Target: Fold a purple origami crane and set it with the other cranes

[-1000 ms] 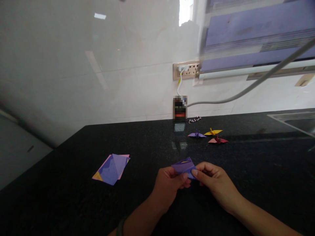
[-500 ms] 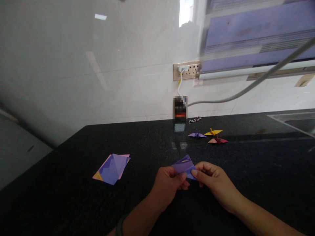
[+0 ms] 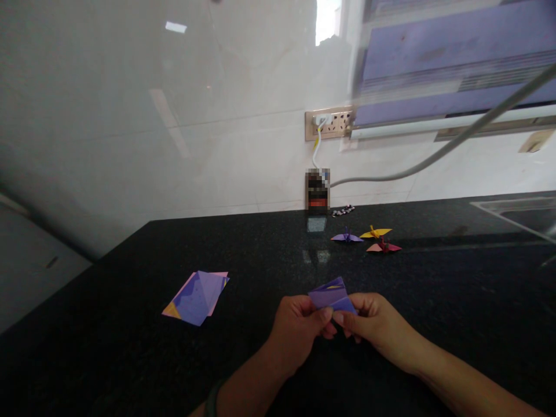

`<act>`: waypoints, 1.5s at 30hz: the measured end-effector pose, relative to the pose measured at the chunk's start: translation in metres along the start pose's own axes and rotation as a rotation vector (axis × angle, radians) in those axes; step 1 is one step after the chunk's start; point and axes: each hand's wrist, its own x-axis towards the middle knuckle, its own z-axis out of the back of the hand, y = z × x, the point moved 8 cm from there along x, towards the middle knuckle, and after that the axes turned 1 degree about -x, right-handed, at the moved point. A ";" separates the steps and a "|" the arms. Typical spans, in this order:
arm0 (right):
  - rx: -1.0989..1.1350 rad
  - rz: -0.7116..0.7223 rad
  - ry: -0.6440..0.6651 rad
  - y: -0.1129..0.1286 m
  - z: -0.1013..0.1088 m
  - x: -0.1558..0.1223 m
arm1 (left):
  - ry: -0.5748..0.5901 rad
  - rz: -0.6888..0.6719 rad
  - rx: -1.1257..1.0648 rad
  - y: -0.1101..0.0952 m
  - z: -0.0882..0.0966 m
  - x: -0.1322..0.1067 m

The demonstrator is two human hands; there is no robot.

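Observation:
A small folded piece of purple origami paper (image 3: 330, 294), with a yellow streak, is held up between both hands above the dark counter. My left hand (image 3: 299, 324) pinches its lower left part, thumb on top. At its lower right edge my right hand (image 3: 369, 318) is closed on it, with the thumb tip close to the left thumb. Fingers behind the paper are partly hidden. To the left lies a stack of purple and pink paper sheets (image 3: 197, 298), one corner yellow.
Beyond the hands stand a purple paper crane (image 3: 347, 237), a yellow crane (image 3: 376, 233) and a red-pink crane (image 3: 384, 248). Behind them are a beaded strand (image 3: 343, 211) and a blurred-out dark box (image 3: 317, 191) with cables against the wall. A sink (image 3: 521, 211) is at far right.
The folded paper has turned slightly and shifted a little right. My right thumb has slid left along its lower edge, nearer the left thumb.

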 end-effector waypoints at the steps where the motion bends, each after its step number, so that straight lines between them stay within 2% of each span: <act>1: 0.002 -0.006 -0.006 -0.001 0.001 0.000 | -0.008 -0.005 0.005 -0.001 0.001 0.000; 7: -0.011 -0.047 -0.021 -0.007 0.005 0.001 | -0.034 -0.024 0.012 -0.001 0.009 0.004; 13: -0.009 -0.084 -0.079 -0.007 0.017 0.001 | -0.109 -0.043 0.091 -0.005 0.020 0.005; 19: -0.011 -0.088 -0.052 -0.003 0.014 0.000 | -0.123 -0.031 0.054 -0.001 0.022 0.007; 24: -0.048 -0.027 0.094 -0.004 -0.005 -0.003 | -0.093 -0.040 -0.071 -0.001 0.019 0.007; 27: -0.031 0.025 0.216 -0.002 -0.018 -0.007 | -0.053 -0.085 -0.008 -0.008 0.017 0.006; 29: 0.045 0.030 0.239 0.001 -0.019 -0.007 | -0.043 -0.113 0.069 -0.012 0.017 0.005; 32: 0.186 0.047 0.151 0.007 -0.009 -0.003 | -0.027 -0.108 0.150 -0.011 0.017 0.004; 35: 0.198 0.039 0.057 0.003 -0.002 0.000 | 0.000 -0.093 0.181 -0.008 0.014 0.004; 41: 0.195 0.020 -0.108 -0.012 0.006 0.004 | 0.012 -0.111 -0.003 -0.009 0.010 0.006; 45: 0.212 0.004 -0.140 -0.014 0.005 0.003 | -0.063 -0.125 0.012 -0.011 0.015 0.006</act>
